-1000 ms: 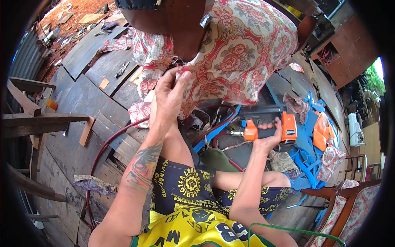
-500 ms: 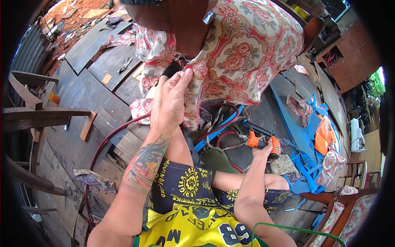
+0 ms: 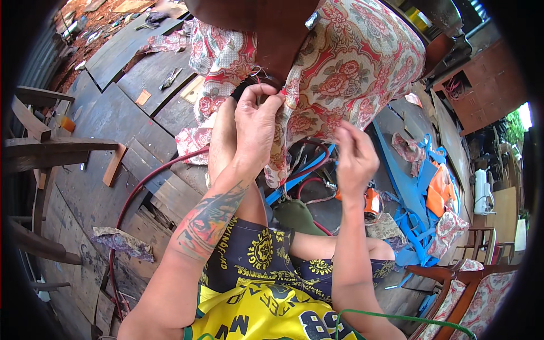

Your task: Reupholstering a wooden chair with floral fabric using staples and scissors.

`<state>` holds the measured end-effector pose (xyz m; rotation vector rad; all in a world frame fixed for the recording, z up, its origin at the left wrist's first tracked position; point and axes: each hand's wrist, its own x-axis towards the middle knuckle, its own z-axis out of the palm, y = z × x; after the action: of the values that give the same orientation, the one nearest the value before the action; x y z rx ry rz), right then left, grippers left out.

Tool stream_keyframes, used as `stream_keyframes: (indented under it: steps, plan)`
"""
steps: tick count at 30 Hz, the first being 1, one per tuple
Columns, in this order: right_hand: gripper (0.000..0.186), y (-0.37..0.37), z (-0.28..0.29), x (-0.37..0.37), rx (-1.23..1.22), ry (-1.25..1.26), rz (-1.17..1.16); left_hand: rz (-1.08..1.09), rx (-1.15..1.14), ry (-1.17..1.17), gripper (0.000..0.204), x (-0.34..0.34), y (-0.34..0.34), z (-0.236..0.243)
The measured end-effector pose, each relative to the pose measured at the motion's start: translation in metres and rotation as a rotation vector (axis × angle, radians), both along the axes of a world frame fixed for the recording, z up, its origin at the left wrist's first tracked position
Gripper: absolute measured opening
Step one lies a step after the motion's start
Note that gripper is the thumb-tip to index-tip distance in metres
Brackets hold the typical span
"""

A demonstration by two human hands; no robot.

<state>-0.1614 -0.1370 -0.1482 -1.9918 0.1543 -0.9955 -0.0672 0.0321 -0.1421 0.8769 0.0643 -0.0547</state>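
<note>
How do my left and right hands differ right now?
Your left hand pinches the floral fabric; your right hand, slightly blurred, appears empty. The left forearm bears a colourful tattoo; none shows on the right forearm. Both hands are bare.

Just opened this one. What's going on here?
A person sits with both hands up at floral fabric draped over a piece of furniture. The left hand pinches its edge beside a brown wooden part. The right hand is raised near the fabric, blurred; whether it touches is unclear. An orange tool lies on the floor, partly behind the right forearm.
</note>
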Motion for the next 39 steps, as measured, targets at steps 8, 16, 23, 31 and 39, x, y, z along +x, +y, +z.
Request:
stream_keyframes:
  steps: [8,16,23,31,39]
  plan:
    - [0.027,0.086,-0.016,0.039,0.214,0.002,0.153,-0.095,0.072,-0.052,0.019,-0.009,0.001,0.01]
    - [0.025,0.085,-0.022,0.038,-0.107,-0.213,0.036,0.171,0.561,-0.35,0.027,-0.008,-0.003,-0.009]
    - [0.027,0.074,-0.032,0.033,-0.203,-0.233,0.02,0.072,0.935,-0.23,0.037,-0.038,-0.008,0.05]
    - [0.028,0.069,-0.034,0.032,-0.213,-0.254,0.049,0.319,0.403,-0.201,0.024,-0.026,-0.039,0.017]
    - [0.025,0.058,-0.035,0.027,-0.259,-0.271,0.093,0.202,0.512,-0.225,0.015,-0.02,-0.025,0.016]
